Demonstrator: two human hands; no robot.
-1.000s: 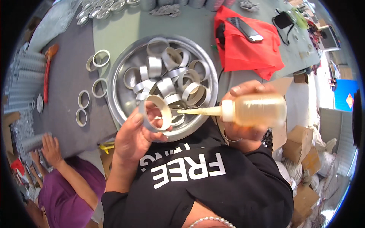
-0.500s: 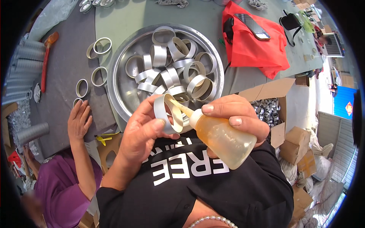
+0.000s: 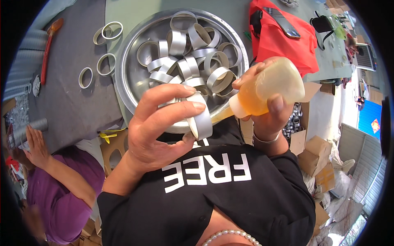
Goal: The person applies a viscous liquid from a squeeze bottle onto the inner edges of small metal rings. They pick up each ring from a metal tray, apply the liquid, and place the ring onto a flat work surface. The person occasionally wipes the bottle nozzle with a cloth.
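A wide silver-grey ring (image 3: 203, 120) is pinched between the thumb and fingers of my left hand (image 3: 158, 123), near the front rim of a round metal tray (image 3: 122, 84). My right hand (image 3: 271, 112) grips a translucent squeeze bottle (image 3: 283, 82) of amber liquid, tipped with its base up. Its narrow nozzle (image 3: 221, 115) points down to the left at the ring's right edge; whether the tip touches the ring is hidden. Several similar silver rings (image 3: 177, 43) lie heaped in the tray.
Loose rings (image 3: 85, 78) lie on the dark mat left of the tray, with a red-handled tool (image 3: 48, 53) beyond. A co-worker's hand (image 3: 39, 143) is by a grey roll (image 3: 36, 125). On the right, a phone (image 3: 281, 22) rests on a red bag (image 3: 283, 51); boxes (image 3: 315, 149) stand below.
My right hand has raised and tipped the bottle steeper. My left hand has turned the ring, and the nozzle has left its inside. The co-worker's hand has moved left from the loose rings.
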